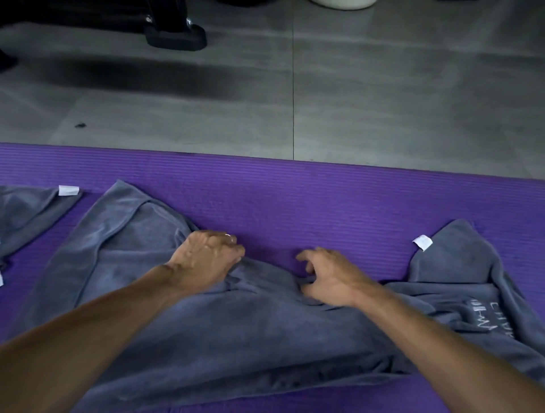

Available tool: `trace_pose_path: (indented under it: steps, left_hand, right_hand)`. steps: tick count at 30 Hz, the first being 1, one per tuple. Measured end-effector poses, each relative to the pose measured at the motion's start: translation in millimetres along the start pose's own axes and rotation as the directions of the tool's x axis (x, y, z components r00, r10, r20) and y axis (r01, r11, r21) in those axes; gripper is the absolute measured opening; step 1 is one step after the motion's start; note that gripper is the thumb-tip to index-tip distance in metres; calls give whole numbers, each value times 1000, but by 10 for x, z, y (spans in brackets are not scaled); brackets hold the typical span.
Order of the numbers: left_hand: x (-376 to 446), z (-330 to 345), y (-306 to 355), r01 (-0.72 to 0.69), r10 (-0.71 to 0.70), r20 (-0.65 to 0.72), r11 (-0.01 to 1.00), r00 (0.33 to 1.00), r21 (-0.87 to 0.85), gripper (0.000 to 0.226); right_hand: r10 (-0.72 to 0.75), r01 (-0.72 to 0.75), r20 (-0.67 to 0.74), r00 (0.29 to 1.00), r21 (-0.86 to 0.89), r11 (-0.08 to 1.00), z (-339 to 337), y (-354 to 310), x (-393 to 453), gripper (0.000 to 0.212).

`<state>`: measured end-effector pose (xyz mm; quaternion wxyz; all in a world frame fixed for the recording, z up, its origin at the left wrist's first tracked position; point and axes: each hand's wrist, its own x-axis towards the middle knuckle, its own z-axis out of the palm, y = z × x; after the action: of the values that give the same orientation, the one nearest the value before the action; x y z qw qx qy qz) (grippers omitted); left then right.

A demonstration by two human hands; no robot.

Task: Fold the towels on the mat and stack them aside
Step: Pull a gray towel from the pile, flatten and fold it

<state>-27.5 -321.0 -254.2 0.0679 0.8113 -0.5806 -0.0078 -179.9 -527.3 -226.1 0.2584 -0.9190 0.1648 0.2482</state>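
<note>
The purple ribbed foam mat [295, 191] lies across the near half, the grey tiled floor [324, 103] behind it at twelve o'clock. The large grey terry towel [221, 324] lies crumpled on the mat at six o'clock. A second grey towel [26, 212] lies at nine o'clock, apart from it. A black foam block [177, 36] stands on the floor at eleven o'clock.

Floor [383, 103]: I see grey tiles beyond the purple strip, with one dark seam running toward me.
Black foot [176, 36]: a dark padded base, top left, resting on the floor.
White object [343, 3]: top edge, cut off; I cannot identify it.
Speck [80, 125]: small dark debris, left.
</note>
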Motion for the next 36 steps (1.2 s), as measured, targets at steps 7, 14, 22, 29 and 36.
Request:
trace_pose_path:
  steps: [7,14,22,29,36]
  left_hand:
    - [360,-130,-79,173,-165,-164,984,973,38,11]
    - [1054,-82,-57,194,-216,232,974,949,116,43]
    - [1696,-64,1026,-12,33,189,994,982,-110,39]
    - [2052,341,1871,-89,81,314,996,946,9,37]
    - [2414,160,2012,52,-48,147,998,988,-27,27]
  right_hand:
    - [69,-68,-364,929,16,998,-599,170,219,7]
    - [217,-196,-468,857,92,976,-998,605,198,41]
    - [308,-382,-244,920,-375,844,-924,1668,-552,53]
    - [110,-205,-239,965,-423,883,-680,2319,-497,41]
    - [379,-491,-545,748,-69,868,-1172,2813,-657,19]
